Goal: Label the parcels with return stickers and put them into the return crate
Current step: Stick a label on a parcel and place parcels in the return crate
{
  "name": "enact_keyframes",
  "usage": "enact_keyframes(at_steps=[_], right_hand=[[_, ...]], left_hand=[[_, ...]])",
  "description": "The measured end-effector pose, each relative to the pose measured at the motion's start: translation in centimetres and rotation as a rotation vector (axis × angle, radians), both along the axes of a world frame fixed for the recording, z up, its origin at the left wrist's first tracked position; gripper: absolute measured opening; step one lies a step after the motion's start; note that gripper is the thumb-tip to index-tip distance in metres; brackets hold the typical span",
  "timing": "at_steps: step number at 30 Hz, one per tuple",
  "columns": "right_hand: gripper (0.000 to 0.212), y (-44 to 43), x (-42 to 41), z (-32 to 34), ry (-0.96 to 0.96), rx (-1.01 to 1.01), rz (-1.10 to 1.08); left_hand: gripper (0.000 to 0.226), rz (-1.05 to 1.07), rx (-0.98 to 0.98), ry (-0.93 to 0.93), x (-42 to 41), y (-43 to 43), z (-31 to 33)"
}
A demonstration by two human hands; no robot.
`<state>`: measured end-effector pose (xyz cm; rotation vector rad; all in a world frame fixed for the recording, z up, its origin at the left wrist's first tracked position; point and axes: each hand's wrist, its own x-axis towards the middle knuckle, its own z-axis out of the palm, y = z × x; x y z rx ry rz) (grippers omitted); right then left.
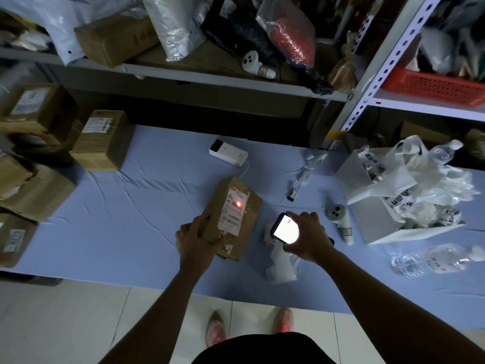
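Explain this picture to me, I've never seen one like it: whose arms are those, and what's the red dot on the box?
There is no machine here: the camera sits on a person's head and looks down, so both arms are that person's own. The left hand grips the near end of a brown cardboard parcel resting on a blue cloth. The right hand holds a handheld device with a bright screen. A red light spot shows on the parcel's white label, so the device is probably scanning it. More cardboard boxes stand to the left, and a white box stuffed with plastic bags sits to the right.
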<state>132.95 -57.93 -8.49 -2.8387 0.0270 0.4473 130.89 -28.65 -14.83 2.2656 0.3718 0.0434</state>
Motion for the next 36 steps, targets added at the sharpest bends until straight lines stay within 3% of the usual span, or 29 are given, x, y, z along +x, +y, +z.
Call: enact_keyframes(at_steps=[5,10,14,17,22,25,28,32,36], right_hand=[[0.092,-1.6,-0.4,-0.7,-0.008,0.073,-0.096],[0.086,-4.9,-2.1,-3.5,0.008,0.129,-0.427],[0.081,-7.2,-3.4,-6.2,0.067,0.118,-0.543],[0.078,-8.0,-3.7,-7.3,0.091,0.087,-0.527],[0.084,-8.4,-3.1,-8.7,0.058,0.012,-0.480],[0.093,-7.8,-2.1,-8.7,0.009,-0.004,-0.369],[0.077,-6.9,-0.6,-8.8,-0.070,0.266,-0.149],[0.081,-5.5,1.3,-7.4,0.130,0.515,0.018],[0.069,-4.6,3.0,-6.2,0.208,0.658,-0.024]], left_hand=[[0.084,0.027,-0.072,0.061,0.5,-0.8,0.1],[0.074,0.036,-0.228,0.208,0.7,-1.7,0.6],[0.081,0.058,-0.175,0.280,0.9,-3.2,0.6],[0.083,0.074,0.024,0.290,0.9,-4.4,0.5],[0.066,0.037,0.348,0.181,1.0,-6.3,1.5],[0.056,-0.031,0.344,0.153,1.3,-7.4,1.8],[0.052,-0.070,0.333,0.118,1.5,-9.1,2.2],[0.040,-0.077,0.226,0.050,1.2,-11.2,1.3],[0.033,-0.086,0.091,0.117,0.2,-13.8,1.7]])
